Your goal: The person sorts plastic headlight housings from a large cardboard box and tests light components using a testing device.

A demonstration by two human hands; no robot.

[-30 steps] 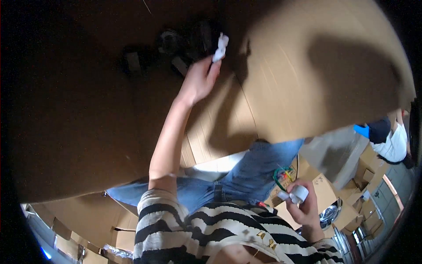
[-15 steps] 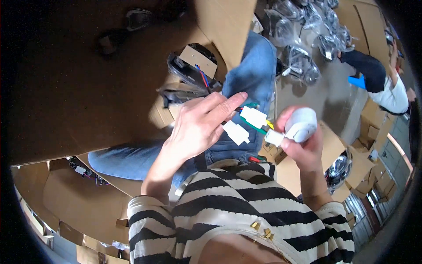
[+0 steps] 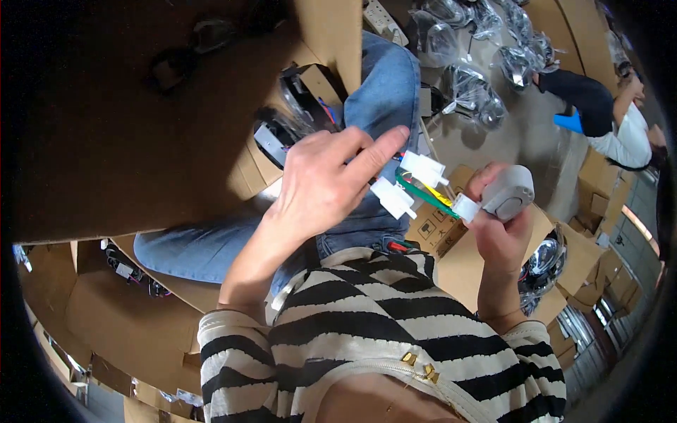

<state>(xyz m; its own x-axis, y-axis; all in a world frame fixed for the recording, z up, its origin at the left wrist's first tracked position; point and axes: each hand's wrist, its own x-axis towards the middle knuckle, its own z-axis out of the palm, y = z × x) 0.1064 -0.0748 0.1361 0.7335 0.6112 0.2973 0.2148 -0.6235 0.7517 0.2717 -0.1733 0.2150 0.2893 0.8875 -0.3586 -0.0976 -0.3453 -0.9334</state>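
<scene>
My left hand is closed around wires that end in two white plug connectors, an upper connector and a lower connector. Its fingertips are partly hidden beneath. Green and yellow wires stretch from there to a small white connector at my right hand. With fingers and thumb, my right hand grips a rounded pale grey device with a ring on its face. That small connector sits against the device's left side, by my thumb. Both hands are above my lap.
A large cardboard box opens at the left, with black bagged parts at its edge. Plastic-wrapped parts lie on the floor beyond my knee. Another person is at the far right. A power strip lies at the top.
My right hand has moved right with the grey device, which has turned so its ringed face shows. The green and yellow wires between my hands are more exposed. The view has shifted slightly.
</scene>
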